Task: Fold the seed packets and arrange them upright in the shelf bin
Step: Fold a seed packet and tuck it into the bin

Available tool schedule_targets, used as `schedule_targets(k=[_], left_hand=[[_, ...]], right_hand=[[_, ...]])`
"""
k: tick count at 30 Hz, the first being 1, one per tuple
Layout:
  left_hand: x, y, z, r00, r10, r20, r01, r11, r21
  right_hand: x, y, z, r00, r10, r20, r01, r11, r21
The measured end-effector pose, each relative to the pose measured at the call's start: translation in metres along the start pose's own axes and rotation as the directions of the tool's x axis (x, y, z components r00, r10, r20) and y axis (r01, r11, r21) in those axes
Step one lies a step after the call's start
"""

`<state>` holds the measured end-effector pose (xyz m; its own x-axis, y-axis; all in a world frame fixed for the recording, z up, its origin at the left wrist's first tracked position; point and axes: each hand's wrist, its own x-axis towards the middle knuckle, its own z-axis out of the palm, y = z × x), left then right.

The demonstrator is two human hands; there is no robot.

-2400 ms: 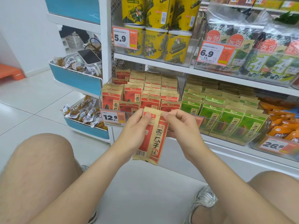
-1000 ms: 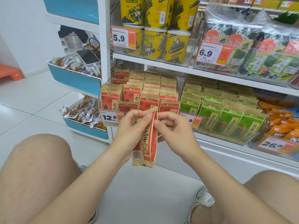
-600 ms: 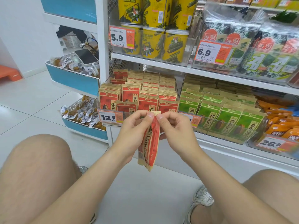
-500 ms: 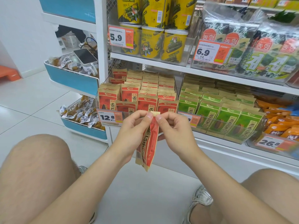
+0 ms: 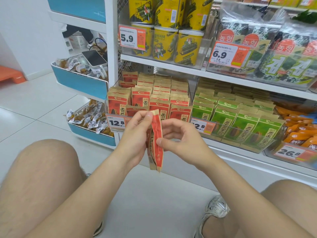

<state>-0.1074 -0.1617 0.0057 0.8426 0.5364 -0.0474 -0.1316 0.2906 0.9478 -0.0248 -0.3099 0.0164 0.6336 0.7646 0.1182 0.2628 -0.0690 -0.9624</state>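
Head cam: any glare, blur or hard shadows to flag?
Head view: even store light with no hard shadows. The folded packet in the hands is sharp. Glare streaks the clear seaweed bags at top right. The 26.8 price tag and the far right edge are smeared.

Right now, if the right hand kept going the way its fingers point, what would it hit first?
The folded red seed packet: the right hand points toward the person's left, and its thumb touches the packet. Just beyond, probably, is the left hand, which pinches the packet's top.
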Motion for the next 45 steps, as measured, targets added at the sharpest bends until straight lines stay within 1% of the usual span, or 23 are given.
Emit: schedule_targets(k=[2, 4, 6, 8, 10, 11, 12, 14, 16, 18, 20, 22, 25, 27, 29, 31, 34, 36, 38, 40, 43, 45], left_hand=[[0.004, 0.006, -0.003, 0.999, -0.009, -0.051, 0.006, 0.998, -0.056], [0.007, 0.010, -0.007, 0.996, -0.033, -0.081, 0.022, 0.991, -0.132], [0.008, 0.013, -0.010, 0.993, -0.056, -0.102, 0.034, 0.978, -0.207], [0.007, 0.015, -0.011, 0.991, -0.063, -0.115, 0.031, 0.965, -0.262], [0.007, 0.015, -0.010, 0.992, -0.049, -0.120, 0.011, 0.955, -0.295], [0.007, 0.016, -0.010, 0.992, -0.033, -0.121, -0.004, 0.956, -0.293], [0.006, 0.017, -0.010, 0.993, -0.008, -0.117, -0.024, 0.964, -0.266], [0.004, 0.020, -0.011, 0.994, 0.071, -0.082, -0.081, 0.988, -0.131], [0.000, 0.021, -0.010, 0.990, 0.139, -0.008, -0.138, 0.990, 0.024], [-0.005, 0.019, -0.007, 0.985, 0.142, 0.096, -0.151, 0.984, 0.094], [-0.008, 0.017, -0.005, 0.978, 0.104, 0.180, -0.123, 0.987, 0.102], [-0.008, 0.018, -0.005, 0.973, 0.072, 0.219, -0.096, 0.990, 0.103], [-0.007, 0.020, -0.008, 0.962, 0.076, 0.262, -0.113, 0.985, 0.132], [-0.008, 0.018, -0.008, 0.959, 0.093, 0.267, -0.129, 0.984, 0.123], [-0.007, 0.014, -0.008, 0.967, 0.102, 0.234, -0.133, 0.984, 0.122], [-0.006, 0.011, -0.009, 0.972, 0.100, 0.213, -0.131, 0.982, 0.135], [-0.004, 0.010, -0.010, 0.972, 0.084, 0.218, -0.119, 0.981, 0.154], [-0.005, 0.012, -0.009, 0.974, 0.069, 0.216, -0.106, 0.981, 0.164], [-0.007, 0.015, -0.007, 0.979, 0.085, 0.186, -0.116, 0.980, 0.162], [-0.011, 0.018, -0.005, 0.977, 0.134, 0.168, -0.164, 0.970, 0.182], [-0.015, 0.017, -0.002, 0.963, 0.183, 0.200, -0.234, 0.933, 0.273], [-0.014, 0.015, -0.002, 0.964, 0.180, 0.194, -0.229, 0.936, 0.269]], right_hand=[[-0.001, 0.000, 0.004, 0.998, 0.027, 0.059, -0.025, 0.999, -0.027], [-0.002, 0.003, 0.007, 0.994, 0.058, 0.095, -0.057, 0.998, -0.019], [-0.002, 0.003, 0.007, 0.987, 0.094, 0.130, -0.097, 0.995, 0.020], [-0.002, 0.002, 0.005, 0.975, 0.133, 0.177, -0.151, 0.984, 0.095], [-0.002, 0.002, 0.005, 0.971, 0.151, 0.185, -0.175, 0.977, 0.123], [-0.003, 0.002, 0.006, 0.976, 0.142, 0.165, -0.163, 0.980, 0.118], [-0.002, 0.001, 0.007, 0.984, 0.125, 0.131, -0.139, 0.984, 0.109], [-0.001, 0.002, 0.009, 0.995, 0.085, 0.047, -0.090, 0.991, 0.102], [0.001, 0.002, 0.009, 0.998, 0.062, -0.031, -0.058, 0.990, 0.130], [0.003, 0.003, 0.007, 0.995, 0.047, -0.093, -0.034, 0.990, 0.140], [0.004, 0.005, 0.004, 0.990, 0.041, -0.134, -0.024, 0.992, 0.125], [0.005, 0.007, 0.004, 0.987, 0.038, -0.159, -0.019, 0.993, 0.119], [0.005, 0.009, 0.005, 0.983, 0.032, -0.181, -0.008, 0.991, 0.132], [0.005, 0.009, 0.004, 0.980, 0.023, -0.197, 0.004, 0.991, 0.133], [0.006, 0.008, 0.002, 0.980, 0.023, -0.198, 0.005, 0.990, 0.141], [0.006, 0.008, 0.001, 0.982, 0.032, -0.187, -0.003, 0.989, 0.151], [0.004, 0.008, 0.001, 0.981, 0.037, -0.190, -0.007, 0.988, 0.155], [0.003, 0.007, 0.002, 0.976, 0.018, -0.215, 0.004, 0.995, 0.103], [0.002, 0.004, 0.004, 0.967, -0.014, -0.254, 0.021, 0.999, 0.025], [0.000, 0.003, 0.006, 0.949, -0.051, -0.311, 0.017, 0.993, -0.113], [-0.002, 0.005, 0.011, 0.926, -0.147, -0.348, 0.025, 0.943, -0.333], [-0.002, 0.004, 0.010, 0.921, -0.197, -0.335, 0.057, 0.921, -0.386]])
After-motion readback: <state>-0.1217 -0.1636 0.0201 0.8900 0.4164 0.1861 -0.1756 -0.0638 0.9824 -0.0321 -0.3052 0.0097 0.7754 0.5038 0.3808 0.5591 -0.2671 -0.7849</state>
